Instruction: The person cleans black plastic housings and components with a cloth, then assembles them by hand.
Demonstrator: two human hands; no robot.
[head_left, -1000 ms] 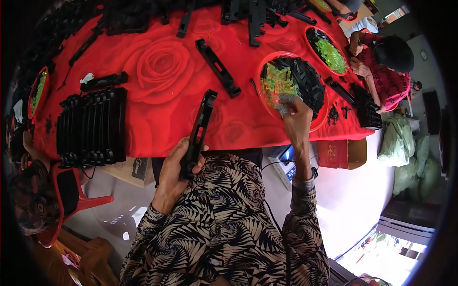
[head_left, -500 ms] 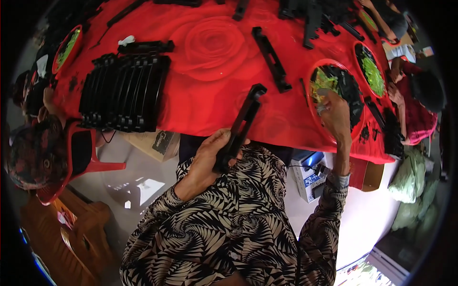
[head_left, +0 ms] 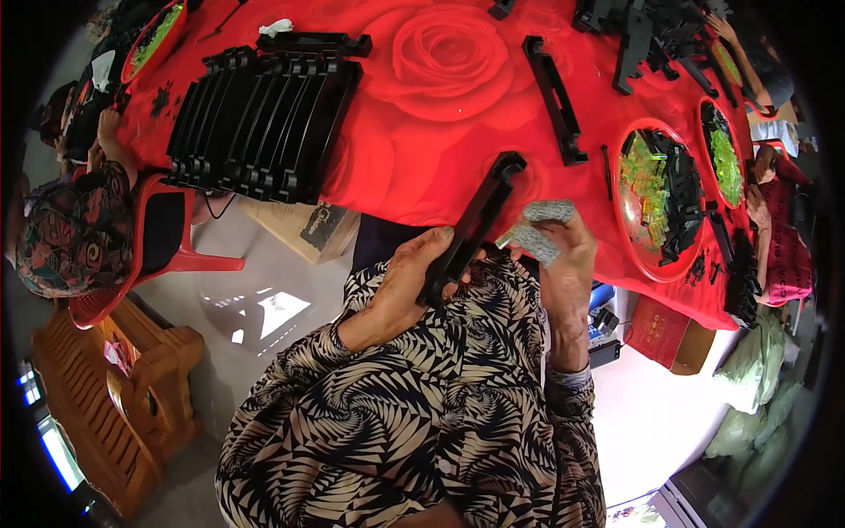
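While we read outward from the lap, these are the entries.

Left hand: our left hand [head_left: 400, 286] is clamped around the lower end of a long black plastic bar [head_left: 473, 226], thumb laid along it, so the piece stands tilted away from us with its notched head over the table edge.
Right hand: our right hand [head_left: 563, 255] sits just beside the bar, fingers curled together; two fingertips [head_left: 535, 242] wear grey knitted caps, likely as padding for pressing small parts. Whether it pinches anything we cannot tell.
Table: red rose-print tablecloth [head_left: 440, 62], its near edge touching the bar's upper end.
Right of centre: round red tray [head_left: 627, 211] with green clips and small black pieces, within the right hand's reach.
Centre: a second black bar [head_left: 554, 99] lying flat.
Left: row of finished black bars [head_left: 264, 123] packed side by side, kept apart from loose stock.
Far edges: another person's arm [head_left: 110, 145] at left; a further green-filled tray [head_left: 723, 150] at right.
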